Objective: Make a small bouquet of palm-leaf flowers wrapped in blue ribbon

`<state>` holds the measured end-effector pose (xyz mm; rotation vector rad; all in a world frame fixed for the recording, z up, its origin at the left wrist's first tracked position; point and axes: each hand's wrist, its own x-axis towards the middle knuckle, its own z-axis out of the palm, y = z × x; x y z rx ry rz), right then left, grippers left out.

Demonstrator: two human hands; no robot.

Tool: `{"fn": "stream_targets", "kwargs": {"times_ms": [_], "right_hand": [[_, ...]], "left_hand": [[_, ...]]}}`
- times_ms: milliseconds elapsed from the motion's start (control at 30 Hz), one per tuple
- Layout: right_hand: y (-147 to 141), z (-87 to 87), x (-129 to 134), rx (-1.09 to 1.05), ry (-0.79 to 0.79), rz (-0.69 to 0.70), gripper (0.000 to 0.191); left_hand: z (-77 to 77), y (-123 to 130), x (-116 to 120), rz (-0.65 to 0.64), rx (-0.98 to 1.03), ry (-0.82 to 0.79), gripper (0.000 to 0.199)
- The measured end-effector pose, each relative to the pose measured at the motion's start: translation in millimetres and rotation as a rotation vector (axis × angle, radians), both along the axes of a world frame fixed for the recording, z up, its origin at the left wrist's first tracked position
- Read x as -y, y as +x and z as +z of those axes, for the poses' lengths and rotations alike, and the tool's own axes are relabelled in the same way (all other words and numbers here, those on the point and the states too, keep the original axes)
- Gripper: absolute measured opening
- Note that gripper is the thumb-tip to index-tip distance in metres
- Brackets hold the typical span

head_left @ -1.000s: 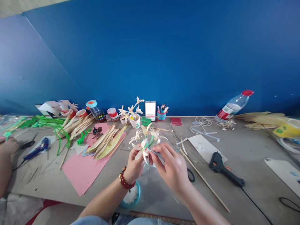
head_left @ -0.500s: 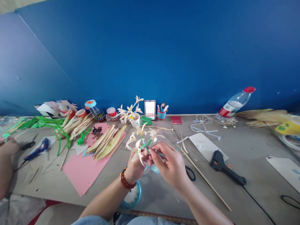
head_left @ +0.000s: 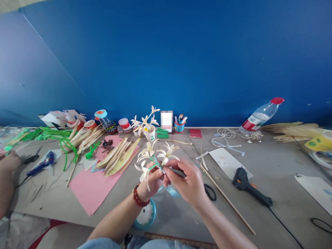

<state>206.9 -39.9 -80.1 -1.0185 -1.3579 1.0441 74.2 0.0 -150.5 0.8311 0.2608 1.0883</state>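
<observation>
Cream-coloured flowers [head_left: 168,152] on green-wrapped stems fan out above both hands near the middle of the view. Closed around the lower stems is my left hand [head_left: 151,183], with a red bead bracelet at its wrist. My right hand [head_left: 185,180] pinches the same stems from the right, thumb and forefinger meeting at their base. The fingers hide part of the stem ends. Behind the bunch, a white cup [head_left: 150,134] holds more cream flowers. A round blue-rimmed container [head_left: 145,214] lies below my left wrist.
Pink paper [head_left: 86,190] and dried husks [head_left: 119,157] lie left. A black glue gun [head_left: 250,186], a long stick [head_left: 228,200] and scissors [head_left: 210,192] are right. A bottle [head_left: 261,116] leans at back right. Another person's hand [head_left: 10,162] is far left.
The flower bunch has turned and tilted slightly to the left between my hands, and its blossoms are spread differently. Both hands still grip the stems.
</observation>
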Motion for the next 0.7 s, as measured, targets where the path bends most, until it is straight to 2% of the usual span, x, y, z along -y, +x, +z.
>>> {"fn": "stream_targets", "kwargs": {"times_ms": [200,300,500,700], "right_hand": [[-2.7,-1.1,1.5,-0.073,-0.037,0.010,0.005],[-2.4,-3.2,1.9,-0.071,0.004,0.008,0.003],[0.4,-7.3,2.3,0.079,0.113,-0.010,0.008],[-0.1,1.5,2.5,0.040,0.148,0.021,0.010]], "left_hand": [[0.1,0.7,-0.3,-0.013,0.029,0.018,0.023],[1.4,0.6,-0.7,-0.030,0.028,0.011,0.025],[-2.7,-2.4,-1.6,-0.054,0.030,0.010,0.025],[0.2,-3.1,-1.8,-0.067,-0.002,0.060,0.032]]}}
